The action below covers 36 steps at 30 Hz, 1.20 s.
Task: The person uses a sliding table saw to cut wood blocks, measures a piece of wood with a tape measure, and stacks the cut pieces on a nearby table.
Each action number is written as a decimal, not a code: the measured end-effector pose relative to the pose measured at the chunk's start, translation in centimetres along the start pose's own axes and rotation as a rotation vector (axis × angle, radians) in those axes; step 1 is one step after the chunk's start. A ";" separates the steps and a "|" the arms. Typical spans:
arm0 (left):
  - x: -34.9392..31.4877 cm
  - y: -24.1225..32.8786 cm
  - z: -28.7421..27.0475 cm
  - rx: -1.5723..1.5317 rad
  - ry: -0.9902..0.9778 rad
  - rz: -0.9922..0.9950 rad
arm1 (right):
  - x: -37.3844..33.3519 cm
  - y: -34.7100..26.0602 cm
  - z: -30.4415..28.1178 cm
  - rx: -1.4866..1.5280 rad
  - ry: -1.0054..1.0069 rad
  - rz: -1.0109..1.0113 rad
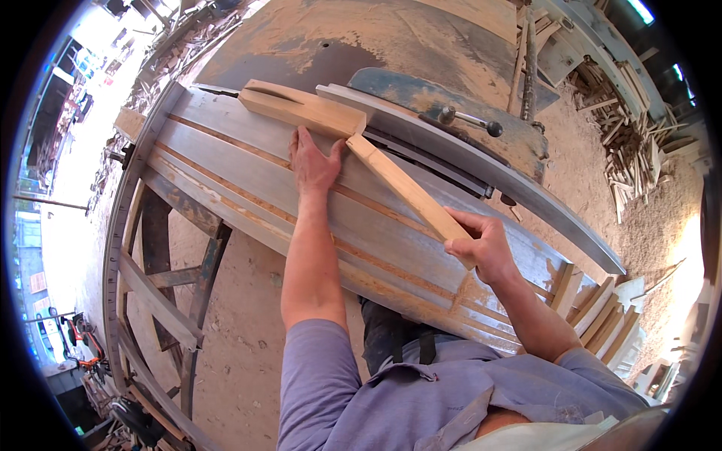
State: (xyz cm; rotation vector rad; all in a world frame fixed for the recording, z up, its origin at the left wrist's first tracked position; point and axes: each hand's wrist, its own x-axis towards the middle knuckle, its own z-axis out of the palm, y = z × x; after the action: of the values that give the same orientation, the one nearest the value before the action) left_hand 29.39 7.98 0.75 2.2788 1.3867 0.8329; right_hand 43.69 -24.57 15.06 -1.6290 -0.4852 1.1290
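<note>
My right hand grips the near end of a squared wooden strip, thumb and fingers on either side. The strip slants away to the left, its far end meeting the notched corner of a thicker wooden block. That block lies across the metal saw table, close to the end of the fence. My left hand rests palm down on the table, fingers stretched out and their tips against the block's near side. Its thumb points at the strip's far end. Any blade is hidden from view.
Along the right runs a long metal fence, with a lever knob beside it. Several wooden battens lie at the table's near right end. Offcuts are piled on the dusty floor. A metal frame stands at the left.
</note>
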 end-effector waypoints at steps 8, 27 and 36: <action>1.0 -1.1 -0.3 -0.048 -0.018 -0.020 | 0.8 -0.7 1.4 -0.019 0.005 0.005; 3.9 -4.3 -1.2 -0.058 -0.023 -0.035 | 3.3 -1.8 4.4 -0.044 -0.018 0.000; 5.0 -5.8 -1.9 -0.064 -0.035 -0.066 | 4.4 -2.1 6.5 -0.010 0.001 -0.009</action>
State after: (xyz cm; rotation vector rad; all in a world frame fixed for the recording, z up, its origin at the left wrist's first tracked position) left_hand 25.96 15.06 0.40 2.1766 1.3920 0.8012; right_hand 40.70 -17.00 15.04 -1.6341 -0.4981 1.1209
